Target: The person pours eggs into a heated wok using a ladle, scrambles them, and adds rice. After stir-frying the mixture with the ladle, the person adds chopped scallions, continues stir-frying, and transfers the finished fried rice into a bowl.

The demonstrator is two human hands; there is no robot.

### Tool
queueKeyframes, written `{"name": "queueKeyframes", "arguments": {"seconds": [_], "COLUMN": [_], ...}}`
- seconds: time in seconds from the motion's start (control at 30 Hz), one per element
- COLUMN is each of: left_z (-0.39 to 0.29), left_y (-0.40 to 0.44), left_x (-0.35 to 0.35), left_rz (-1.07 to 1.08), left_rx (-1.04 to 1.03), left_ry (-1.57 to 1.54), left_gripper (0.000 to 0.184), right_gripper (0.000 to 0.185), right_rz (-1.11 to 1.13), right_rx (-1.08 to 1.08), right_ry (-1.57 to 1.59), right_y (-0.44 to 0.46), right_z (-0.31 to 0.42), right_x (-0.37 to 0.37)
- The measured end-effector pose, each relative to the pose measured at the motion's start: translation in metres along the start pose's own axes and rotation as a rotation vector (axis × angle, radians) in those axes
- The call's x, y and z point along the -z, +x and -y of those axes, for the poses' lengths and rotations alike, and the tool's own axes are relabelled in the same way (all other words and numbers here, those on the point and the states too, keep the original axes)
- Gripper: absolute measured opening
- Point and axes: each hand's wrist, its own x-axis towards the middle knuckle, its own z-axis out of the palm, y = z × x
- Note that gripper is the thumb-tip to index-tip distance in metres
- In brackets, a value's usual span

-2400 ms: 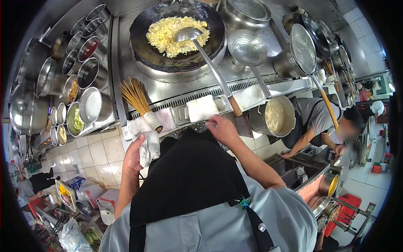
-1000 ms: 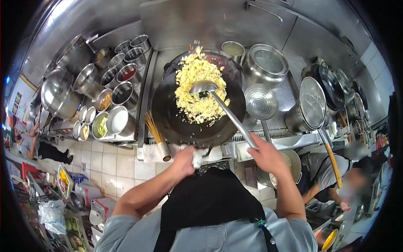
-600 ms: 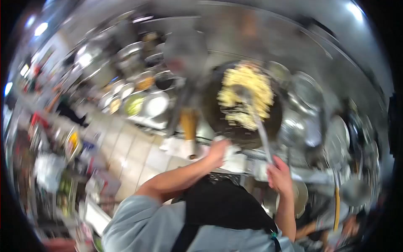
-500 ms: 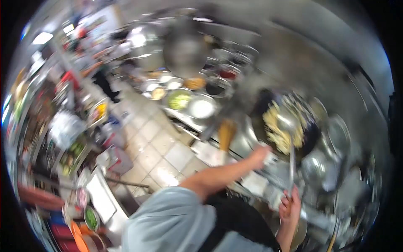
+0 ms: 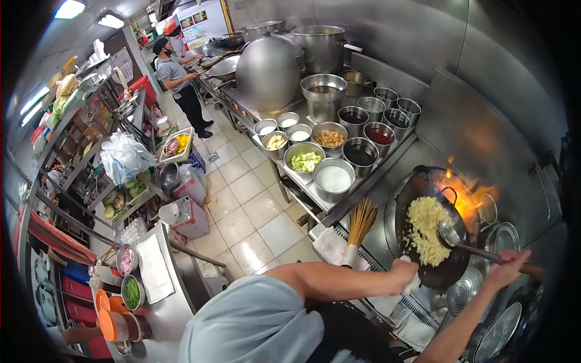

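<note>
head view: at four o'clock, the wok (image 5: 440,276) holds food (image 5: 425,227), seemingly well mixed, heating apparently unfinished; flames (image 5: 465,204) rise at the wok's one o'clock. left hand (image 5: 403,274) grips a cloth (image 5: 413,284) at its seven o'clock rim; right hand (image 5: 507,270) grips the ladle (image 5: 481,252).

The scene is being brightly lit by ceiling lamps (image 5: 71,9), glare being returned by floor tiles (image 5: 251,218). Orange light is being added by flames (image 5: 465,198). Lines are being bent toward blackened edges; one round shape (image 5: 267,75), possibly a lid, is being blurred.
</note>
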Motion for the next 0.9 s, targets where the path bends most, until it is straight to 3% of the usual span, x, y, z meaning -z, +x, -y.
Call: {"name": "queueKeyframes", "arguments": {"seconds": [0.07,0.17,0.23,0.27,0.3,0.33,0.43,0.47,0.53,0.63,0.67,0.7,0.77,0.8,0.9], "left_z": [0.008,0.033,0.039,0.004,-0.001,-0.013,-0.039,-0.031,-0.016,-0.011,-0.014,-0.022,-0.004,-0.002,-0.005], "left_y": [0.018,0.096,0.052,-0.01,-0.026,-0.036,-0.004,0.03,0.021,-0.029,-0.042,-0.041,0.047,0.045,-0.018], "left_x": [0.001,0.017,0.052,0.065,0.082,0.071,0.031,0.025,0.046,0.071,0.074,0.063,0.039,0.042,0.068], "left_rz": [0.06,0.394,0.564,0.452,0.513,0.429,0.372,0.371,0.43,0.404,0.396,0.341,0.344,0.366,0.426], "left_rx": [0.027,0.237,0.177,0.25,0.169,0.177,0.246,0.233,0.156,0.183,0.176,0.297,0.256,0.204,0.118], "left_ry": [0.047,0.0,-0.199,-0.104,0.079,0.033,0.049,0.045,0.015,-0.012,-0.014,-0.006,0.134,0.112,-0.005], "left_gripper": [0.026,0.033,0.022,0.021,0.021,0.023,0.029,0.026,0.022,0.028,0.031,0.03,0.027,0.027,0.025], "right_gripper": [0.032,0.018,0.014,0.01,0.017,0.021,0.033,0.032,0.027,0.026,0.025,0.026,0.026,0.025,0.027], "right_rz": [-0.067,-0.092,-0.098,-0.209,-0.072,-0.111,-0.267,-0.212,-0.028,-0.058,0.005,-0.07,-0.2,-0.13,-0.014], "right_rx": [-0.038,-0.013,0.025,-0.001,-0.057,-0.054,0.073,0.092,0.063,-0.058,-0.027,-0.014,0.054,0.124,0.007], "right_ry": [-0.111,0.021,0.122,0.094,0.146,0.082,-0.149,-0.097,0.099,-0.015,-0.002,-0.019,-0.039,0.026,0.061], "right_y": [0.022,-0.036,-0.06,-0.066,-0.051,-0.04,-0.048,-0.062,-0.077,-0.059,-0.046,-0.048,-0.055,-0.067,-0.078], "right_z": [0.001,-0.064,-0.062,-0.022,-0.01,-0.001,-0.028,-0.045,-0.038,0.024,0.021,0.007,-0.031,-0.058,-0.013], "right_x": [0.014,0.005,-0.014,-0.043,-0.034,-0.042,-0.066,-0.068,-0.065,-0.059,-0.052,-0.052,-0.064,-0.058,-0.052]}}
